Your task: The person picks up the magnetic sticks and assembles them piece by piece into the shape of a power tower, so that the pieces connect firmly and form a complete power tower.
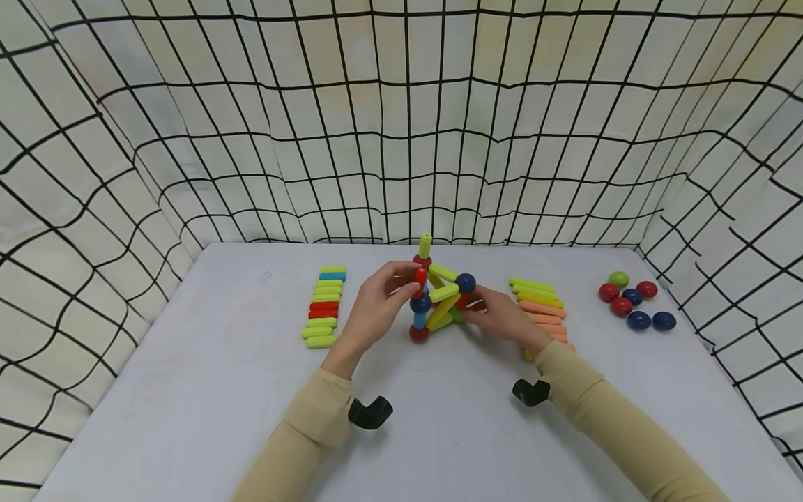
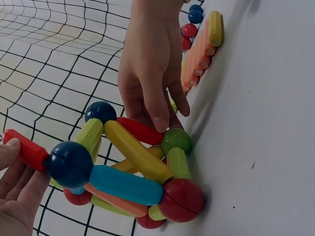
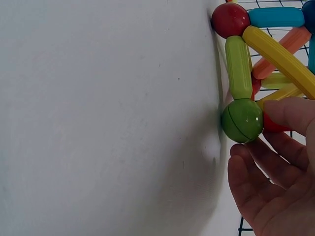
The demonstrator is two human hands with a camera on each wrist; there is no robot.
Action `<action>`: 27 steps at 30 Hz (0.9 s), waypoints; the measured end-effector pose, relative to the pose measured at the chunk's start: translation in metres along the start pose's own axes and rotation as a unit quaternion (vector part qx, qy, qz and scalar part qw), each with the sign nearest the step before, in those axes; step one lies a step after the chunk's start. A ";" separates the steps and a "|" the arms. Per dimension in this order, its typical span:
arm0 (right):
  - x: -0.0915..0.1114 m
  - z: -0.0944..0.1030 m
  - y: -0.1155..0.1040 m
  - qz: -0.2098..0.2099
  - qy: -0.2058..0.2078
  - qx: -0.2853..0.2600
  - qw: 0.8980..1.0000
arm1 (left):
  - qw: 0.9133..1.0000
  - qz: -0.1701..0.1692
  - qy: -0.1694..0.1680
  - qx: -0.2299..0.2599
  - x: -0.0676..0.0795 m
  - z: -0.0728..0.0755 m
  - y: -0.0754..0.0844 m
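Observation:
A frame of coloured magnetic sticks and balls stands on the table between the two hands. The left hand (image 1: 373, 303) pinches a short red stick (image 2: 28, 151) between thumb and fingers, its end against a dark blue ball (image 2: 70, 164) at the frame's top. A blue stick (image 2: 125, 185) joins that ball to a red ball (image 2: 181, 200) on the table. Low on the other side, the right hand (image 1: 502, 317) holds another red stick (image 2: 140, 131) beside a green ball (image 3: 241, 121). One light green stick (image 1: 425, 245) points up at the back.
Short sticks (image 1: 325, 306) in green, red and blue lie in a column at the left. Longer green, yellow and orange sticks (image 1: 542, 309) lie right of the frame, partly behind the right wrist. Several loose balls (image 1: 622, 307) sit farther right. Black netting (image 1: 408, 135) surrounds the table's back and sides.

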State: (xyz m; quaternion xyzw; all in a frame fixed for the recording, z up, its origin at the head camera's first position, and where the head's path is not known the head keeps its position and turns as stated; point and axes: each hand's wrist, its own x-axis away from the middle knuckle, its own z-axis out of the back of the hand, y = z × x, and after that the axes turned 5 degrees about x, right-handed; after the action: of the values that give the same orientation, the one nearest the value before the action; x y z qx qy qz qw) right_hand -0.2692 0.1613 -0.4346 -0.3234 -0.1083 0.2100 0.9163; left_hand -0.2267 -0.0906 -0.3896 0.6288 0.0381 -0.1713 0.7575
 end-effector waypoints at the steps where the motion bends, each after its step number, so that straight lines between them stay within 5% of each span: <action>1: 0.000 0.000 0.000 0.000 0.000 -0.002 1.000 | 1.000 0.000 -0.002 0.003 -0.001 -0.001 -0.001; 11: -0.003 -0.001 0.001 -0.001 -0.003 -0.007 1.000 | 1.000 0.000 -0.012 0.015 0.001 -0.004 -0.003; 19: -0.004 -0.004 0.007 0.002 -0.001 0.006 1.000 | 0.994 -0.015 -0.016 -0.107 0.008 -0.008 -0.011; 27: 0.002 -0.005 0.001 -0.017 0.000 0.024 1.000 | 0.992 -0.003 0.026 -0.126 0.002 -0.005 -0.011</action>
State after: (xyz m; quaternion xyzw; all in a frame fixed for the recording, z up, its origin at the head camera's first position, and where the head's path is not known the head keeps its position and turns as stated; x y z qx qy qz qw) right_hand -0.2658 0.1599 -0.4390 -0.2993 -0.1089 0.1971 0.9272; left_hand -0.2273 -0.0874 -0.4011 0.5322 0.0812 -0.1507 0.8291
